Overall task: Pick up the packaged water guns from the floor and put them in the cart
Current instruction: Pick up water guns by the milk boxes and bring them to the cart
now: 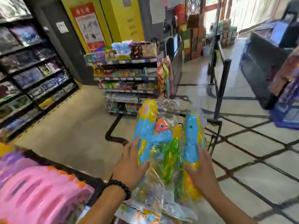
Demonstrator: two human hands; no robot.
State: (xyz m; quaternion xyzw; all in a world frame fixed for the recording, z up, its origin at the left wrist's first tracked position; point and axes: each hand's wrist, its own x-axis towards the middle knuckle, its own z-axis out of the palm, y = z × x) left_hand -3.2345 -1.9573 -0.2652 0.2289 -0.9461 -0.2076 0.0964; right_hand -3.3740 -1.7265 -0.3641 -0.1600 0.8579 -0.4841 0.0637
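I hold a bundle of packaged water guns in clear plastic bags, blue, yellow and green, in front of me at lower centre. My left hand presses against the bundle's left side, on a blue and yellow gun. My right hand clasps the right side, on another blue and yellow gun. The cart shows as a dark metal frame just behind and to the right of the bundle, mostly hidden by it. More packaged toys lie below the bundle at the bottom edge.
A low shelf rack of colourful goods stands ahead. Dark shelves of boxed toys line the left. A pink and purple box sits at lower left. A black barrier post and a checkout counter stand to the right.
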